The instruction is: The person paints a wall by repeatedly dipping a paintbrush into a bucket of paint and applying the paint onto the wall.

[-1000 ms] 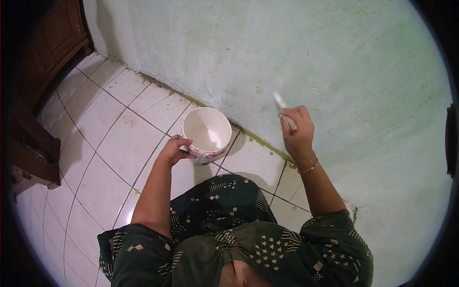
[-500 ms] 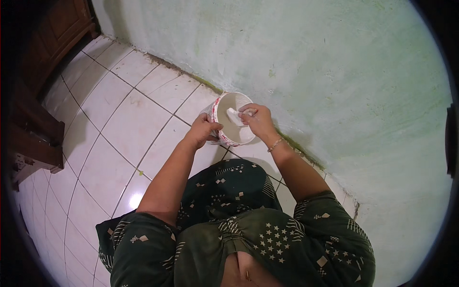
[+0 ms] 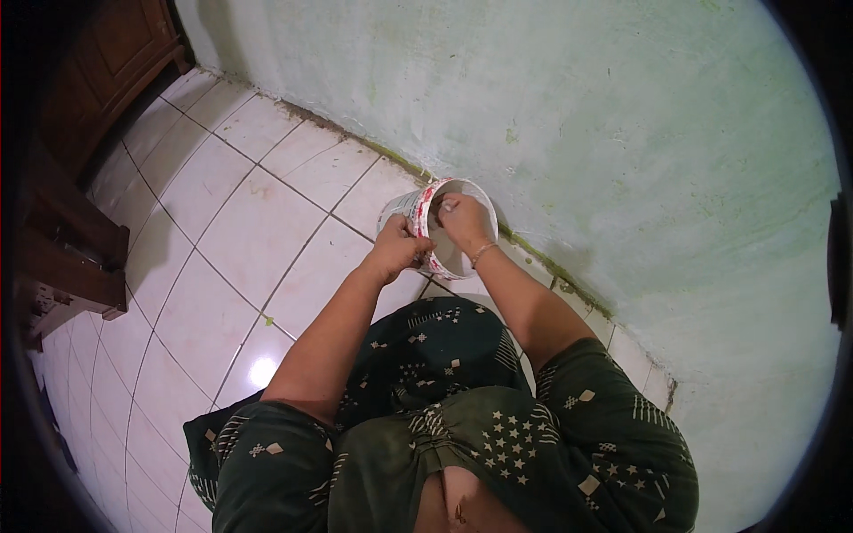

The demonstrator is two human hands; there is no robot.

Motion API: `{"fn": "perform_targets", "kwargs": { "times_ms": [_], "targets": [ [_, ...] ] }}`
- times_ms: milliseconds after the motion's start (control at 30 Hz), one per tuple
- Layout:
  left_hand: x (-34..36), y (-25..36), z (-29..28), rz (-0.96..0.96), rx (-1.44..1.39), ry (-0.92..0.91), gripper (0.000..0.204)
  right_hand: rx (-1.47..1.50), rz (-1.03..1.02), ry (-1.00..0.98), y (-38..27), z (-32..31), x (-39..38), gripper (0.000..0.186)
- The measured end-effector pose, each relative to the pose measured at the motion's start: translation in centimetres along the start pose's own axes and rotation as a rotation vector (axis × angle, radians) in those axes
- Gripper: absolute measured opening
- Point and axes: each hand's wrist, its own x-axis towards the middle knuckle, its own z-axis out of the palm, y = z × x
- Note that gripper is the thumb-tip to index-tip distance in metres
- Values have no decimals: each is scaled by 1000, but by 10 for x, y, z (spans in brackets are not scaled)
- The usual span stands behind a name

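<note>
A white plastic bucket [image 3: 394, 211] with a red-patterned band below its rim leans tilted beside the wall, its mouth facing me. My left hand [image 3: 395, 252] is closed over the near left side of its rim, thumb toward the inside. My right hand [image 3: 467, 220] reaches into the bucket with its fingers curled. What those fingers hold is mostly hidden now; half a second ago a small whitish, flat-looking piece showed in them. Pale matter coats the bucket's inside. A bracelet sits at my right wrist.
The pale green, patchy wall [image 3: 640, 160] rises just beyond the bucket and along the right. Greenish dirt lines its foot [image 3: 569, 282]. White floor tiles [image 3: 258, 213] spread to the left. Dark wooden furniture [image 3: 75, 240] stands at the left, with a wooden cabinet [image 3: 124, 49] behind.
My right hand has gone deeper into the bucket, and the whitish piece has dropped from sight. The bucket's mouth, with my left hand on it, has shifted slightly right in view.
</note>
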Motion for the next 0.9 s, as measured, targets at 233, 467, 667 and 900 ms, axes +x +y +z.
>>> {"fn": "perform_targets", "kwargs": {
  "times_ms": [233,467,667,900],
  "targets": [
    [-2,8,-9,-66,-37,-2,37,954,233,13,-6,-87,-27,14],
    [5,-17,5,-142,-221,20,39,1514,427,84,53,-127,-58,22],
    [1,-29,23,-166,-367,6,47,1641,557,74,90,-116,-71,23],
    [7,-35,17,-162,-398,17,50,1719,637,130,106,-105,-79,26]
  ]
}}
